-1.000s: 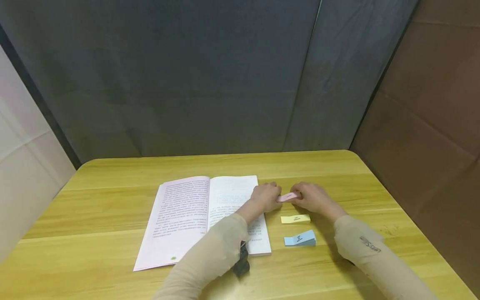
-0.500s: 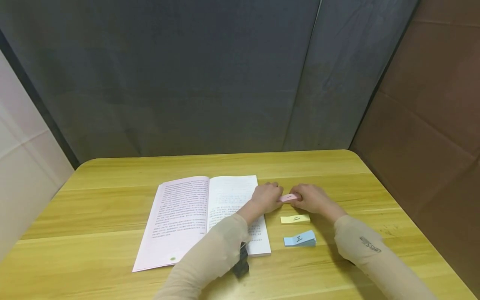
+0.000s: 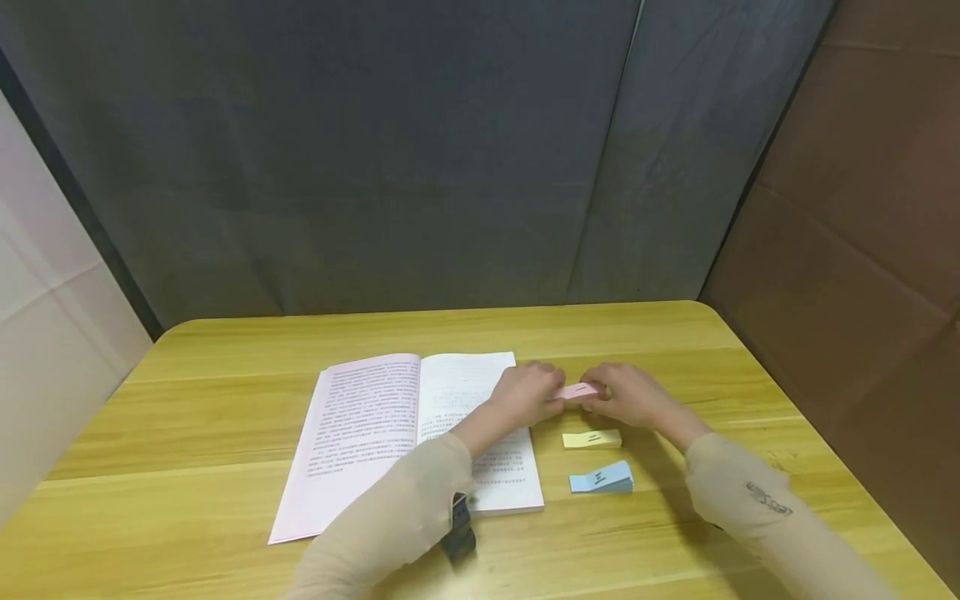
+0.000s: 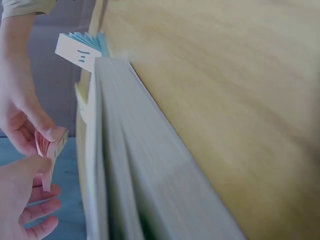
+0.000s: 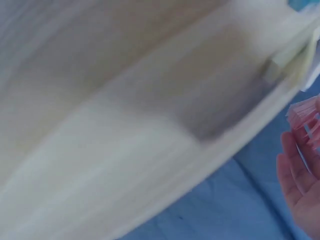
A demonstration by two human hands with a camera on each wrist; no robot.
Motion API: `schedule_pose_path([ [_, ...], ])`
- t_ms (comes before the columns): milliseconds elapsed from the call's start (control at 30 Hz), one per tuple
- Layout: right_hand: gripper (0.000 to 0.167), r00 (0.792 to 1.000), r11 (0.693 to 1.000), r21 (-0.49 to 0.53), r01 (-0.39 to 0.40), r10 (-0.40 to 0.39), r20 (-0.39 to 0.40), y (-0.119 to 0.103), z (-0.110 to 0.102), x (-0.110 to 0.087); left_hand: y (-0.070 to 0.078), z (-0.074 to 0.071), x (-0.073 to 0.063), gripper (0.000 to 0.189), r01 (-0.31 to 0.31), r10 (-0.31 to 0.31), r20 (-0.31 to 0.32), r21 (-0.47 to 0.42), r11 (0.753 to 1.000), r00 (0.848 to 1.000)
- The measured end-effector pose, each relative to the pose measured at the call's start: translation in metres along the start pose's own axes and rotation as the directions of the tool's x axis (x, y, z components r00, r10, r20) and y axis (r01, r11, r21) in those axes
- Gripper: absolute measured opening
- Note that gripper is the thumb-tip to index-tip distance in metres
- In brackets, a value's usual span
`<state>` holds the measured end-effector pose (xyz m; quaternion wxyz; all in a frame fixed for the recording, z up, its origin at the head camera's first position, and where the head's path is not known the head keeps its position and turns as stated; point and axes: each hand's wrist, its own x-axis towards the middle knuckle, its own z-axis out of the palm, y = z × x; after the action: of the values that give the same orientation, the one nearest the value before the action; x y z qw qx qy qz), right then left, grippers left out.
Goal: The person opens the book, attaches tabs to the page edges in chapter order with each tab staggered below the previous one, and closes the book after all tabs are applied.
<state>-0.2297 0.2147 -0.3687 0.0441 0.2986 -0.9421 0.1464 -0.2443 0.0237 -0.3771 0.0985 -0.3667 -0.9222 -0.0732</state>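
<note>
A small pink stack of paper slips (image 3: pixel 578 391) with a dark mark on its face is held between both hands, right of the open book (image 3: pixel 467 379). My left hand (image 3: pixel 528 392) pinches its left end, thumb on the near face in the left wrist view. At the other end my right hand (image 3: pixel 624 395) pinches it between thumb and fingers. Seen from the right wrist, the pink slips (image 5: pixel 303 113) fan apart at the edge. Toward me lie a yellow stack of slips (image 3: pixel 592 439) and, nearer still, a blue stack (image 3: pixel 602 478), both marked with dark strokes.
The book's left page (image 3: pixel 352 450) is pinkish and its right page white, both printed. A black device (image 3: pixel 459 529) sits under the left sleeve. The wooden table (image 3: pixel 225 400) ends at a dark curtain (image 3: pixel 375 167) behind, with a brown panel (image 3: pixel 862 250) on the right.
Both forearms have spread slightly outward, the left to the left and the right to the right. The pink stack stays between the hands, slightly higher in view. The book and other stacks lie still.
</note>
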Motion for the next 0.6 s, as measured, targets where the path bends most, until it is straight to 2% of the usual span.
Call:
schedule_pose_path([
  [167, 0.022, 0.997, 0.997, -0.009, 0.074, -0.074, -0.037, -0.014, -0.012, -0.001, -0.002, -0.015, -0.014, 0.012, -0.04, 0.034, -0.091, -0.067, 0.997, 0.995],
  [300, 0.022, 0.992, 0.992, -0.038, 0.118, -0.119, -0.048, -0.027, -0.021, -0.001, -0.004, -0.025, -0.025, 0.01, -0.071, 0.058, -0.153, -0.082, 0.994, 0.987],
  [600, 0.027, 0.974, 0.973, -0.097, 0.208, -0.215, -0.073, -0.059, -0.039, -0.002, -0.009, -0.045, -0.054, 0.01, -0.116, 0.091, -0.295, -0.067, 0.991, 0.951],
])
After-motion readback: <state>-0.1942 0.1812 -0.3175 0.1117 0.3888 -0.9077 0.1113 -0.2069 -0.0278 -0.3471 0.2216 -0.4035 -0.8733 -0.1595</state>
